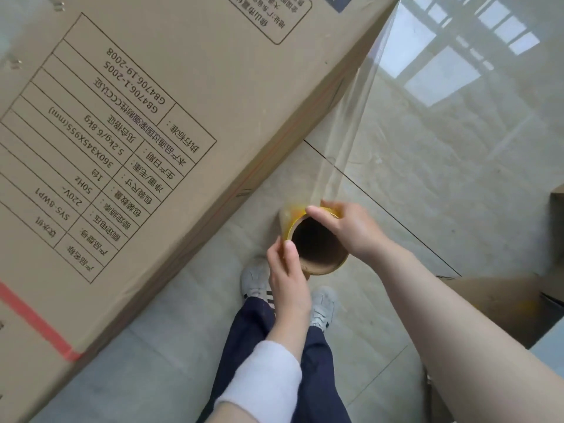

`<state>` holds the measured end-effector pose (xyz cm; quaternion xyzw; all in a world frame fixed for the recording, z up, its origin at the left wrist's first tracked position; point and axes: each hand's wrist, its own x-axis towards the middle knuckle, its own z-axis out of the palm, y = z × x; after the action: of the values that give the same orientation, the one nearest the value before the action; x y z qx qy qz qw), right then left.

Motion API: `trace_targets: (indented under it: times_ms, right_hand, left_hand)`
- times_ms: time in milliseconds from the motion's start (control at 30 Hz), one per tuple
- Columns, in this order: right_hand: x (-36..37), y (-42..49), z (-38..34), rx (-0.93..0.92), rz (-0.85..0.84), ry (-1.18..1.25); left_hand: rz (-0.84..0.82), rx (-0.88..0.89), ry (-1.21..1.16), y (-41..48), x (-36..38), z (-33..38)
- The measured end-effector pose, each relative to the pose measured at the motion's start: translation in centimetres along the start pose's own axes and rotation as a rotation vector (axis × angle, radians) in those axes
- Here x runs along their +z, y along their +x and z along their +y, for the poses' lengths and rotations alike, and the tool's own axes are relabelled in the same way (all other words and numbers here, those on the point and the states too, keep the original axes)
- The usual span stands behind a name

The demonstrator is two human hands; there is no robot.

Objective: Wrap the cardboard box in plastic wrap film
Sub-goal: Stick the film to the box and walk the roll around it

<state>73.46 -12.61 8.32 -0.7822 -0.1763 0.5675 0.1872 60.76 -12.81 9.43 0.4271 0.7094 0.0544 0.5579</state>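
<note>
A tall cardboard box with a printed black table and a red tape stripe fills the left and top of the head view. I look down the brown core of a plastic wrap roll with a yellowish rim, held upright over the floor. My left hand grips the roll's near left rim, thumb on its edge. My right hand grips the far right rim. A clear sheet of plastic film stretches from the roll up to the box's right corner.
Glossy grey floor tiles reflect a window at the upper right. My feet in white sneakers stand just below the roll. More cardboard boxes sit at the right edge.
</note>
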Motion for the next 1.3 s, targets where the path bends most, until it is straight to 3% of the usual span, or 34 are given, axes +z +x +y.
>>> trace_targets:
  times_ms: [100, 233, 367, 500, 633, 733, 800, 900, 1033, 1167, 1233, 1300]
  right_hand:
    - [0.6, 0.4, -0.6, -0.009, -0.01, -0.046]
    - [1.0, 0.5, -0.7, -0.036, 0.042, -0.023]
    - [3.6, -0.9, 0.6, -0.05, 0.072, 0.441]
    - [8.3, -3.0, 2.0, 0.051, 0.224, 0.709]
    - [9.5, -3.5, 1.4, 0.102, 0.343, 0.567]
    - [8.8, -3.7, 0.8, 0.047, 0.196, 0.324]
    - [8.6, -3.9, 0.5, 0.026, 0.073, 0.209]
    - [8.8, -3.6, 0.2, 0.03, -0.01, 0.099]
    - [9.6, -3.4, 0.7, -0.014, 0.002, 0.124]
    - [11.3, -4.0, 2.3, -0.003, 0.012, 0.429]
    - [13.7, -4.9, 3.4, 0.016, 0.075, 0.565]
    - [16.1, -5.9, 3.6, 0.064, 0.214, 0.693]
  left_hand:
    - [-0.112, 0.026, 0.028, 0.7, -1.5, -1.0]
    - [-0.345, 0.231, 0.137, 6.1, -3.8, -0.2]
    - [-0.683, 0.297, 0.267, 10.1, -5.0, 2.0]
    - [-0.545, 0.304, 0.272, 9.2, -5.6, 0.7]
    - [-0.262, 0.254, 0.128, 5.4, -5.8, -2.1]
    - [-0.031, 0.167, 0.022, 2.3, -6.3, -3.7]
    - [-0.003, 0.072, 0.01, 0.6, -6.6, -4.5]
    - [-0.088, 0.02, 0.114, 1.2, -8.0, -5.9]
    - [-0.301, 0.204, 0.064, 5.6, -10.5, -5.4]
    - [-0.733, 0.31, 0.304, 9.7, -10.5, -2.1]
    - [-0.788, 0.255, 0.363, 10.5, -10.5, -1.3]
    - [-0.729, 0.276, 0.356, 9.9, -10.8, -1.8]
